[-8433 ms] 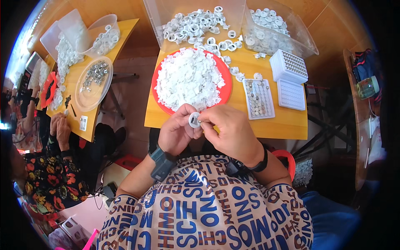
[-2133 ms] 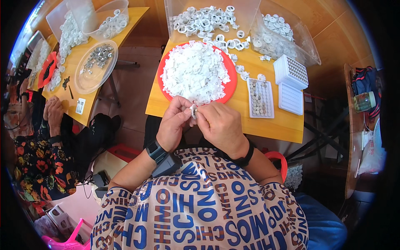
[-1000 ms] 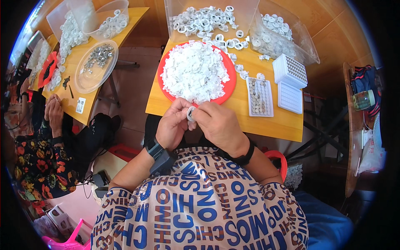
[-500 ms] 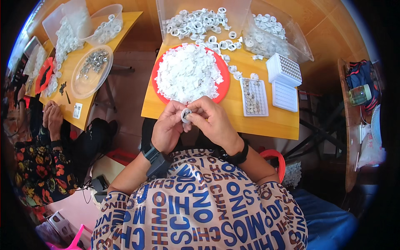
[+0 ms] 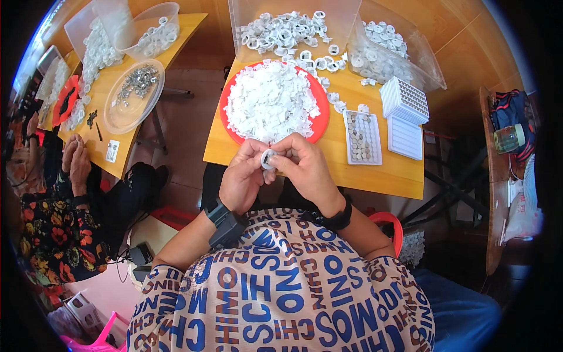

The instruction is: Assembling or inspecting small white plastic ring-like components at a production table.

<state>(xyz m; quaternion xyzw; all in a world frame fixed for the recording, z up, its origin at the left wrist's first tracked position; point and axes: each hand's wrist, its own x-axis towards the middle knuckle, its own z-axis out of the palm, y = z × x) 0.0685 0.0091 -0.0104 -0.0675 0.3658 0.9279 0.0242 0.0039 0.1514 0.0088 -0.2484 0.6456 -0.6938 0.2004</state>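
Note:
A small round white plastic part with a dark opening [image 5: 267, 159] is held between my two hands, just in front of the table's near edge. My left hand [image 5: 241, 179] pinches its left side with the fingers. The fingers of my right hand [image 5: 307, 175] are closed at its right side, the thumb pressed to its face; whether a smaller piece is under that thumb is hidden. Beyond my hands lies a red round tray [image 5: 323, 124], heaped with small white plastic pieces [image 5: 270, 100]. To the right, a white tray [image 5: 375, 159] carries rows of small round silvery discs [image 5: 359, 136].
Stacked white trays [image 5: 404, 100] and a pale slotted tray [image 5: 404, 138] sit at the table's right. Clear bins [image 5: 419, 70] of round white parts stand at the back, with loose ones nearby. At the left table, another person's hands [image 5: 76, 161] rest near a clear round tray [image 5: 111, 117].
The whole view has shifted slightly, so the table sits a little further right in it. Both hands still hold the round part, which is turned a little more edge-on.

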